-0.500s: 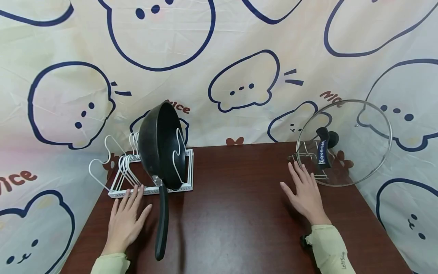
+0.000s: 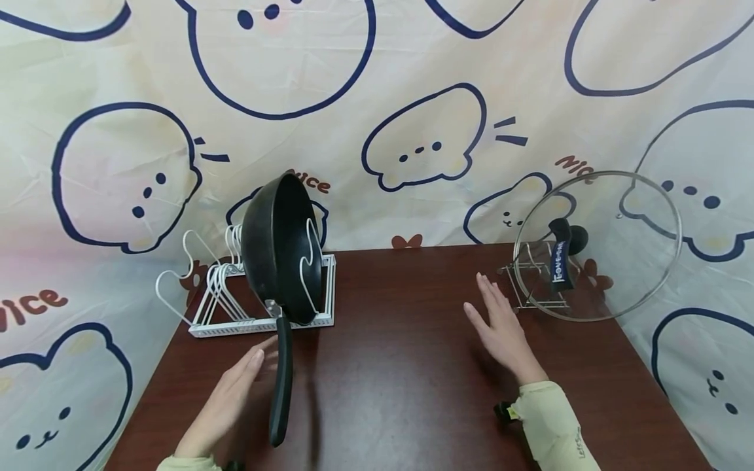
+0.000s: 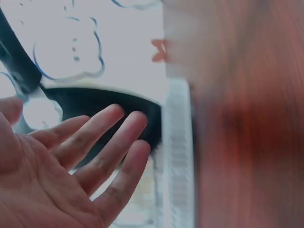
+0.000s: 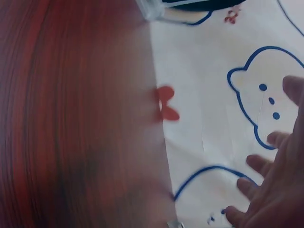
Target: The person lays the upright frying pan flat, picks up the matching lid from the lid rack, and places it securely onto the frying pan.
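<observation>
A black frying pan stands on edge in a white rack at the left, its dark handle pointing toward me. My left hand is beside that handle, fingers extended, partly behind it in the head view. In the left wrist view the left palm shows bare, with the pan beyond it. My right hand hovers over the table with straight fingers and holds nothing. Near its fingertips, a glass lid with a dark knob stands upright in a small wire stand.
White wire dividers rise from the rack around the pan. Brown wooden table stretches between the hands. Behind it hangs a cloth printed with cartoon bears. A dark blue lettered label shows by the lid's knob.
My left hand has turned on its side and moved right, closer to the pan's handle. My right hand has drawn left, away from the lid. Pan and lid stay in their racks.
</observation>
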{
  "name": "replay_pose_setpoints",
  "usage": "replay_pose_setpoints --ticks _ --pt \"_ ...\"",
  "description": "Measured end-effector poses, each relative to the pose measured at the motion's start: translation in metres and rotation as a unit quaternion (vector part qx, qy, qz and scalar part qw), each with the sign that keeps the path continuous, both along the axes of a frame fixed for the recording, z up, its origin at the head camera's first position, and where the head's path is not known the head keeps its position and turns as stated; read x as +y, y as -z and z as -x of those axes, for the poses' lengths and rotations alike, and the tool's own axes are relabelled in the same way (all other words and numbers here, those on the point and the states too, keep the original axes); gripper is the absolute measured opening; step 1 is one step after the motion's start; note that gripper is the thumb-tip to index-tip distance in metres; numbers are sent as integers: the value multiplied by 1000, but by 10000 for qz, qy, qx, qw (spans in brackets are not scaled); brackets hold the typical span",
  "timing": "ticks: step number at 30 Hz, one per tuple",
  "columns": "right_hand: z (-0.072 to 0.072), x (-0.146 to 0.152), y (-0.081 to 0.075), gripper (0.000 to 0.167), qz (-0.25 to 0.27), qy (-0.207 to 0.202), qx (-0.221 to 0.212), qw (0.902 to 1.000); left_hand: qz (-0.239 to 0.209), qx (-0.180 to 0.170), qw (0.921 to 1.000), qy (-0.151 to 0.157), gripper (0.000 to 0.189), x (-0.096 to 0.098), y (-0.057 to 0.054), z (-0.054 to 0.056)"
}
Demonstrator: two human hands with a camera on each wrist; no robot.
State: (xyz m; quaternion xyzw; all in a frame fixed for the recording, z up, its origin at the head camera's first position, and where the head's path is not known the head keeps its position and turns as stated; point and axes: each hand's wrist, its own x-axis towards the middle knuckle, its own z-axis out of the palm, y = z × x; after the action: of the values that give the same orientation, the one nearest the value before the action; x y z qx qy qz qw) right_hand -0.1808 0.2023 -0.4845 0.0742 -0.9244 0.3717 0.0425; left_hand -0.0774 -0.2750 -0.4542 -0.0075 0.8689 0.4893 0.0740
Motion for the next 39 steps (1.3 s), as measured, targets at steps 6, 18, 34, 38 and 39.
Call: replay_pose_setpoints --ticks 6,18,34,38,39 --pt "1 -18 -3 72 920 -88 -774 9927 -779 -390 9962 -85 57 22 -18 -14" --pt "7 -62 -2 76 1667 -492 -1380 9751 -1649 -838 9817 461 56 46 -37 -32" --pt "-9 -132 -17 72 1986 -1345 -1507 9590 -2549 -1237 9590 -58 44 64 -46 -36" --pt "-14 -144 -23 72 2008 -1479 -1551 9559 -2820 -1302 9500 -324 34 70 -46 -37" --pt "-16 -147 -24 73 2022 -1513 -1595 9543 -2855 -1342 9480 -408 33 72 -47 -37"
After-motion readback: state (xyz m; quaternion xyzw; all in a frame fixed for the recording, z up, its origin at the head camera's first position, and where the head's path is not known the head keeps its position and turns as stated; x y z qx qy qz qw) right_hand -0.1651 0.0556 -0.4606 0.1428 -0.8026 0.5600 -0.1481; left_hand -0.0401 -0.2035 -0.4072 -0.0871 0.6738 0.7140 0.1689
